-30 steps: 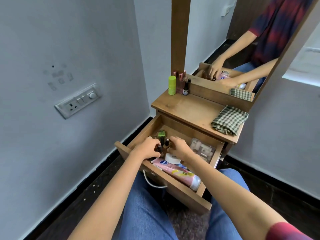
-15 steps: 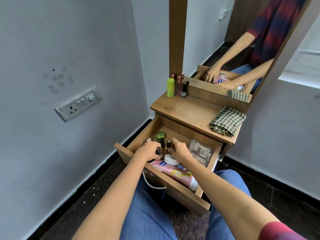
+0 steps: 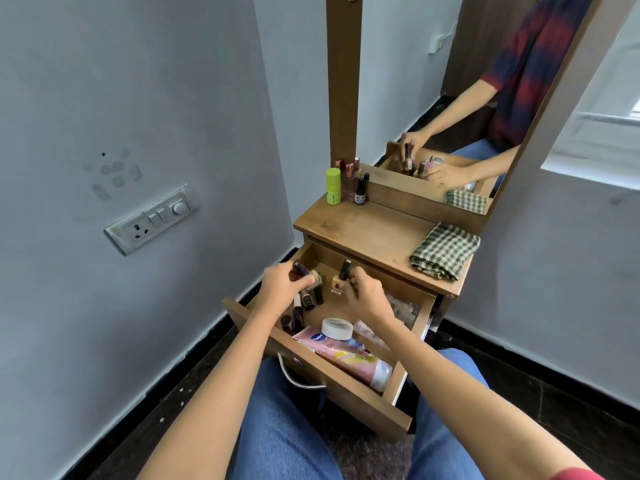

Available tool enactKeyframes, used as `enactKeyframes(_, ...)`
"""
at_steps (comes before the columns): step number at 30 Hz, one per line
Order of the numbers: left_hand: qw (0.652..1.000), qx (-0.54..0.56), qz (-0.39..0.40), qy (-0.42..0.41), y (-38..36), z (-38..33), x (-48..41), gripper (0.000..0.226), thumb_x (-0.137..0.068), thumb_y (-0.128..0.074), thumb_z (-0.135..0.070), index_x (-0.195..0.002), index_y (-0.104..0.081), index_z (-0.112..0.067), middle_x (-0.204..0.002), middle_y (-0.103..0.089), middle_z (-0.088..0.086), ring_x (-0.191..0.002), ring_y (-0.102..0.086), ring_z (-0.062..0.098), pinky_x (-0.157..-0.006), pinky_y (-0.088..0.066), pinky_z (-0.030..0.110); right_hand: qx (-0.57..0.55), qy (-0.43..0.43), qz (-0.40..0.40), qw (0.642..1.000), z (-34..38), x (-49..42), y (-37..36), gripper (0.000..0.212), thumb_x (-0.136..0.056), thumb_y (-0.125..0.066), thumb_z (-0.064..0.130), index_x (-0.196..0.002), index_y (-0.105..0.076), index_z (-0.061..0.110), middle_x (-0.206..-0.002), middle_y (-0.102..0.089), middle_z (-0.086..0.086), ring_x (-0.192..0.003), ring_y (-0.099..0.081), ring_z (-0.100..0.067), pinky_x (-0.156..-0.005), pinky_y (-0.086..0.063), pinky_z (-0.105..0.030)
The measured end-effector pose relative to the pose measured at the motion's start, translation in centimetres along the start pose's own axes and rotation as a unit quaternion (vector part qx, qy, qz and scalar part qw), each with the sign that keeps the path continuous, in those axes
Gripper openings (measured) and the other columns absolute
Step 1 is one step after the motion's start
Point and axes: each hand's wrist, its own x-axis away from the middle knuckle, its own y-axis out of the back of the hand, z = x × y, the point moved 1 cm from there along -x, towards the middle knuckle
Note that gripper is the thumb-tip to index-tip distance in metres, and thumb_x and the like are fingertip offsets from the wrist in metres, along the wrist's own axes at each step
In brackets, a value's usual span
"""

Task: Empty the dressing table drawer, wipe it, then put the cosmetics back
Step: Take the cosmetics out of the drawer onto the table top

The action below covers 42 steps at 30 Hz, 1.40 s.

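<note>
Blue denim jeans [image 3: 284, 427] are worn on both legs. A short red sleeve [image 3: 571, 475] is seen at the right upper arm. Below sleeve level the arms [image 3: 221, 375] are left uncovered, down to the bare left hand [image 3: 280, 289] and right hand [image 3: 367, 299]. In the mirror [image 3: 398, 81], the shirt [image 3: 533, 64] is shown as dark blue crossed with blurred red bands.

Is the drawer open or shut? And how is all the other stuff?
drawer: open, not yet emptied.
left hand: grips small bottles.
right hand: pinches a nail polish bottle.
pink tube: lying flat in the drawer.
white jar: lid on, in the drawer.
checked cloth: folded, on the tabletop.
</note>
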Motion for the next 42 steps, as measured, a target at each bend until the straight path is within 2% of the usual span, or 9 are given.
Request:
enactKeyframes(4,0.998,0.036,-0.044,-0.022,1.3,-2.7,-2.7,0.025,-0.078,-0.075,-0.038,-0.091,-0.07,-0.018,-0.088,-0.071,-0.001,-0.082,-0.067,0.013,-0.074,-0.056,0.033,-0.054,0.044,-0.078,0.995,1.5,-2.0,2.6,0.011,-0.095,-0.056,0.014,-0.103,-0.052,0.007,-0.087,-0.062,-0.002,-0.078,-0.061,-0.022,-0.068,-0.049,-0.037)
enactKeyframes(7,0.997,0.043,-0.046,-0.042,1.7,-5.0,-4.7,0.02,-0.081,-0.074,-0.035,-0.092,-0.069,-0.019,-0.094,-0.071,0.001,-0.084,-0.067,0.015,-0.075,-0.054,0.031,-0.068,0.05,-0.11,0.99,2.5,-4.2,4.4,0.013,-0.095,-0.056,0.014,-0.105,-0.054,0.007,-0.094,-0.067,-0.008,-0.083,-0.064,-0.025,-0.07,-0.051,-0.039)
enactKeyframes(11,0.998,0.032,-0.038,-0.042,1.2,-7.6,-6.9,0.028,-0.084,-0.071,-0.032,-0.105,-0.068,-0.014,-0.1,-0.07,0.004,-0.085,-0.065,0.017,-0.075,-0.051,0.031,-0.055,0.025,-0.118,0.991,2.5,-7.1,5.8,0.01,-0.095,-0.054,0.014,-0.103,-0.054,0.009,-0.096,-0.069,-0.009,-0.082,-0.061,-0.023,-0.065,-0.042,-0.029)
enactKeyframes(16,0.998,0.034,-0.045,-0.01,-0.7,-8.6,-9.0,0.041,-0.083,-0.071,-0.037,-0.113,-0.066,-0.01,-0.108,-0.069,0.008,-0.099,-0.065,0.024,-0.087,-0.053,0.042,-0.04,-0.015,-0.109,0.993,1.0,-9.3,5.4,0.011,-0.094,-0.053,0.014,-0.103,-0.054,0.008,-0.096,-0.068,-0.011,-0.084,-0.063,-0.027,-0.066,-0.045,-0.032)
enactKeyframes(20,0.996,0.035,-0.085,0.003,-2.4,-8.4,-9.9,0.027,-0.086,-0.069,-0.036,-0.088,-0.067,-0.009,-0.086,-0.069,0.006,-0.081,-0.066,0.022,-0.068,-0.052,0.034,-0.053,-0.029,-0.118,0.991,0.3,-10.6,4.4,0.012,-0.094,-0.055,0.017,-0.103,-0.056,0.009,-0.096,-0.066,-0.007,-0.086,-0.06,-0.022,-0.069,-0.04,-0.028)
enactKeyframes(23,0.993,0.035,-0.115,0.005,-3.4,-8.2,-10.6,0.026,-0.087,-0.068,-0.034,-0.085,-0.064,-0.009,-0.08,-0.068,0.007,-0.074,-0.065,0.022,-0.061,-0.05,0.033,-0.068,-0.027,-0.129,0.989,-0.3,-12.1,3.5,0.01,-0.094,-0.058,0.018,-0.1,-0.055,0.011,-0.094,-0.065,-0.007,-0.086,-0.059,-0.023,-0.07,-0.041,-0.03)
enactKeyframes(30,0.984,0.082,-0.161,-0.011,-4.7,-8.6,-12.7,0.021,-0.087,-0.069,-0.026,-0.095,-0.066,-0.006,-0.087,-0.07,0.008,-0.081,-0.065,0.022,-0.071,-0.052,0.033,-0.099,-0.017,-0.175,0.979,-0.4,-14.9,2.9,0.017,-0.087,-0.067,0.019,-0.093,-0.054,0.01,-0.085,-0.06,-0.002,-0.075,-0.054,-0.018,-0.063,-0.039,-0.028)
enactKeyframes(37,0.983,0.126,-0.124,-0.045,-4.9,-7.7,-14.0,0.023,-0.086,-0.069,-0.015,-0.108,-0.067,-0.009,-0.098,-0.07,0.002,-0.088,-0.063,0.011,-0.08,-0.044,0.019,-0.125,-0.056,-0.142,0.98,-1.0,-16.3,2.9,0.046,-0.079,-0.076,0.036,-0.119,-0.058,0.021,-0.082,-0.063,0.001,-0.076,-0.061,-0.015,-0.07,-0.052,-0.034)
enactKeyframes(42,0.983,0.121,-0.131,-0.049,-5.2,-7.4,-14.0,0.02,-0.086,-0.068,-0.009,-0.106,-0.069,-0.007,-0.099,-0.071,0.007,-0.094,-0.066,0.018,-0.088,-0.049,0.026,-0.098,-0.048,-0.115,0.987,-1.3,-16.4,3.0,0.052,-0.081,-0.073,0.027,-0.13,-0.056,0.018,-0.082,-0.064,-0.001,-0.075,-0.061,-0.014,-0.07,-0.049,-0.027)
